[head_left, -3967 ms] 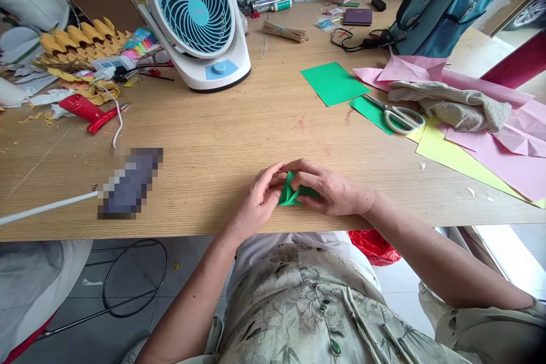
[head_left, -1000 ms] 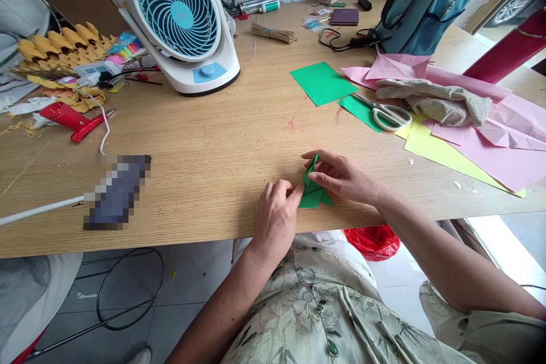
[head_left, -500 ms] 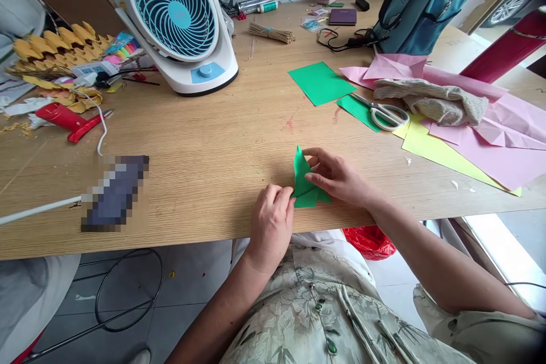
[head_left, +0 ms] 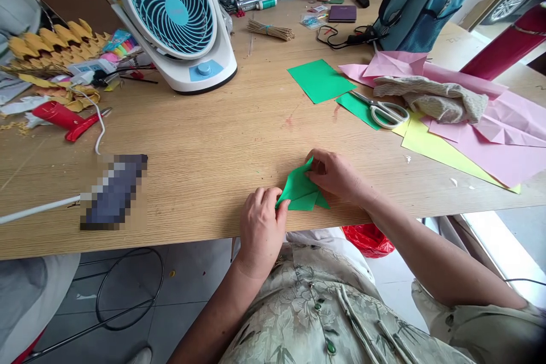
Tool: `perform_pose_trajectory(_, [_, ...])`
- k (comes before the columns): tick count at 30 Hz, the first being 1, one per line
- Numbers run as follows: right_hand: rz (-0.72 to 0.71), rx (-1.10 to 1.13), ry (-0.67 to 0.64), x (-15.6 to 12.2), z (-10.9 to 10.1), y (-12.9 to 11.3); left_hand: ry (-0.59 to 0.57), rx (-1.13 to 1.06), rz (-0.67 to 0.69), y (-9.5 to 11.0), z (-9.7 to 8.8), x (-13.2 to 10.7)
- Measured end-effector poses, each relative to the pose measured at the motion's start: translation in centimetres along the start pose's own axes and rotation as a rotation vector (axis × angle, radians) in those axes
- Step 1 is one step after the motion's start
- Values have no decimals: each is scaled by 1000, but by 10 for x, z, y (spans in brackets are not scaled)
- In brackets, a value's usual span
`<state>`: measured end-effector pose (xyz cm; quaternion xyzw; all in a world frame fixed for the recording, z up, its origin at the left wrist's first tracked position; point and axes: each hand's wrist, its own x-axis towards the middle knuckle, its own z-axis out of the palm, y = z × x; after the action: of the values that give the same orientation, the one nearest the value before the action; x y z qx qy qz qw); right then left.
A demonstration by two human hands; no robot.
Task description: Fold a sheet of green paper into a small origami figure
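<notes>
A partly folded piece of green paper point(head_left: 300, 191) lies near the front edge of the wooden table, a crease line running across it. My left hand point(head_left: 263, 222) pinches its left corner between thumb and fingers. At its upper right corner, my right hand point(head_left: 335, 175) holds a raised flap with thumb and forefinger. Further back lie a flat green sheet point(head_left: 321, 81) and a pair of white-handled scissors point(head_left: 389, 115), which rests partly on another green piece point(head_left: 357, 109).
On the right are pink paper point(head_left: 512, 151), yellow paper point(head_left: 452, 153), a grey glove-like cloth point(head_left: 435, 99) and a teal backpack point(head_left: 420, 8). A fan point(head_left: 177, 17) stands back left. A blurred phone-like object point(head_left: 115, 193) and a red tool point(head_left: 63, 118) lie left.
The green flap that stood upright as a point has been drawn over to the right and lowered. My left hand has shifted slightly left along the paper.
</notes>
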<state>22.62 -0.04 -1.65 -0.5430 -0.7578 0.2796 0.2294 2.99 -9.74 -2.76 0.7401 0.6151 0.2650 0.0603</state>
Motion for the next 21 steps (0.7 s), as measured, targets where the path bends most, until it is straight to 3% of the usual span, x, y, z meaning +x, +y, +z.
perform_pose_trajectory(8, [-81, 75, -45, -2, -6, 6, 41, -98, 55, -7, -3, -2])
perform_pose_trajectory(13, [-89, 92, -28, -2, -6, 8, 104, -60, 237, -9, 1, -4])
perform_pose_trajectory(17, [-73, 101, -29, -2, -7, 5, 48, -35, 381, -11, -1, 0])
perform_pose_trajectory(21, [-41, 99, -59, 0, -9, 2, -33, -9, 444, -12, -4, 4])
